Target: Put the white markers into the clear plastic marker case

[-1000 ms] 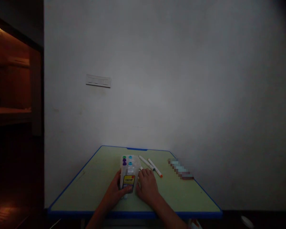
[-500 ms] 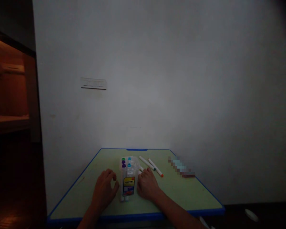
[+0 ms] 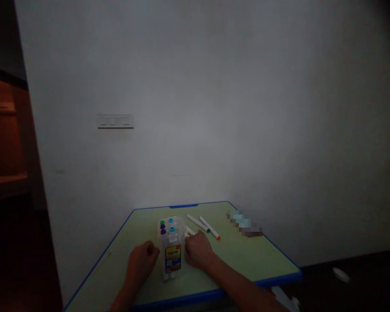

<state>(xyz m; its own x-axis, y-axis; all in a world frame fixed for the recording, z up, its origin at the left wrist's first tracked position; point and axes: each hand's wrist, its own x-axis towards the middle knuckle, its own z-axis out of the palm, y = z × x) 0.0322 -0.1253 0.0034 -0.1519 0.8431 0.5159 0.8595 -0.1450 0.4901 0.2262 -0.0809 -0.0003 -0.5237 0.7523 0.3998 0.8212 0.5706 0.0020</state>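
Observation:
A clear plastic case [image 3: 173, 259] with a yellow and blue label stands upright on the green table [image 3: 247, 268]. Markers with green, purple and light blue caps show in its top. To its left is my left hand [image 3: 143, 258], fingers curled and drawn together; what they hold, if anything, is too small to tell. At the case's right side my right hand [image 3: 198, 250] is closed beside a yellow-marked pen [image 3: 190, 231], and its fingertips are hidden. Behind it lie a white marker with a dark green end [image 3: 198, 223] and one with an orange end [image 3: 209, 228].
A blurred-out flat object [image 3: 244, 223] lies near the table's right edge. Blue trim runs round the table. A white wall with a switch plate [image 3: 115, 121] rises behind it, and a dark doorway is at the left.
My left hand's fingers have closed from a wider curl. The camera view has tilted and shifted slightly. The case and loose markers look much the same on the table.

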